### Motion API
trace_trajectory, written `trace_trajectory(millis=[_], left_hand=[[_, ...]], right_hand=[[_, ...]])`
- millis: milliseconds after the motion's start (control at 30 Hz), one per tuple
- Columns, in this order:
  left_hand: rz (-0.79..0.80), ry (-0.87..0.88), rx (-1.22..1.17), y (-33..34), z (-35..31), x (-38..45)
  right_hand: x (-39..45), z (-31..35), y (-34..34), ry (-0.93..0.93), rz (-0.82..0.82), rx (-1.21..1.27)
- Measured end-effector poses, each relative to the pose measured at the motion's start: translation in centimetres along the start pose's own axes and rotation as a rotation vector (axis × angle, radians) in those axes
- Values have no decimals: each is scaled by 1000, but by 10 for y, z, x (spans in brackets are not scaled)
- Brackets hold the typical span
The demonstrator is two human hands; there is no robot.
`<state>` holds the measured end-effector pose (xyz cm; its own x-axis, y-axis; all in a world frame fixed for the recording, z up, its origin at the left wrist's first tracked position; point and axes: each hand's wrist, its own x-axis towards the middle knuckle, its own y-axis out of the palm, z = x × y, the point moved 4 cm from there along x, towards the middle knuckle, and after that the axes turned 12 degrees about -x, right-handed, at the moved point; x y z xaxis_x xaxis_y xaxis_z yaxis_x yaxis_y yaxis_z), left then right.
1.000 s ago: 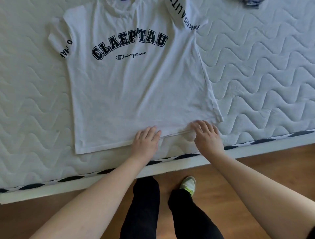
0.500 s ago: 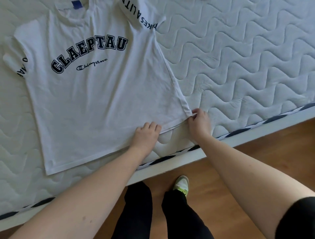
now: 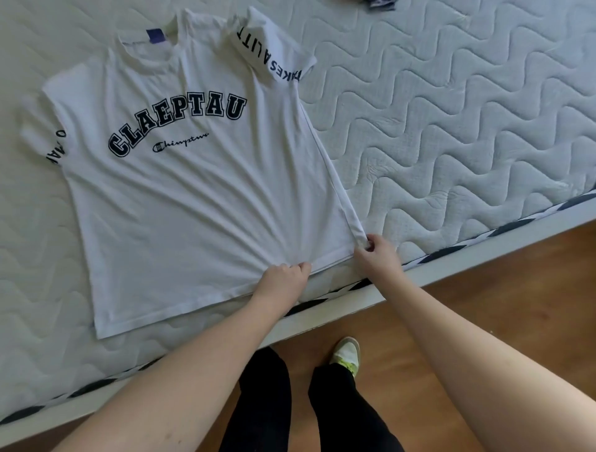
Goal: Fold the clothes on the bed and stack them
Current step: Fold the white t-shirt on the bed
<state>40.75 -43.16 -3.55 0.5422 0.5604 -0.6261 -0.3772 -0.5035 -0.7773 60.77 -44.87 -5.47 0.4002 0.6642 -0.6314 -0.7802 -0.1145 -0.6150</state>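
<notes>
A white T-shirt (image 3: 193, 200) is lying face up on the quilted mattress (image 3: 451, 129) of the bed, its collar pointing away from the person and its hem running along the near edge. Dark block lettering is printed across the chest, and a blue tag (image 3: 155, 36) is showing inside the neckline. The sleeve on the right is folded back over the shoulder, so that its printed band is being shown upside down. The lower right corner of the shirt is being pinched by the right hand (image 3: 375, 255), whose fingers are curled together around the hem corner. The hem nearer the middle is being gripped by the left hand (image 3: 283, 279), its fingers closed into the cloth, and creases are fanning out from that spot across the fabric. A dark piece of cloth (image 3: 380, 4), possibly another garment, is being cut off by the top edge of the view, well apart from the shirt. Below the mattress edge, black trousers and a white and yellow-green shoe (image 3: 346, 355) are being seen on the wooden floor (image 3: 483, 306).
</notes>
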Motion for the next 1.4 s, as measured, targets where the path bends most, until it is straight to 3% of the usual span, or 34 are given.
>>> trace_trajectory(millis=[100,300,467,900,1167,1400], left_hand=[[-68,-31,-14,4,2,5],[-76,7,-44,-1,5,1],[-45,38,-149,-10,21,-11],[-278,-20,-269,-102,152,-35],[-307,-72,-290,-118,192,21],[-279,-133,-332,-157,210,95]], right_hand=[[1,5,2,72,-4,68],[-2,-9,-7,164,-165,-11],[-21,-15,-10,177,-74,-169],[-32,97,-21,34,-48,-254],[37,162,-10,-21,-87,-6],[121,206,-41,-18,-46,128]])
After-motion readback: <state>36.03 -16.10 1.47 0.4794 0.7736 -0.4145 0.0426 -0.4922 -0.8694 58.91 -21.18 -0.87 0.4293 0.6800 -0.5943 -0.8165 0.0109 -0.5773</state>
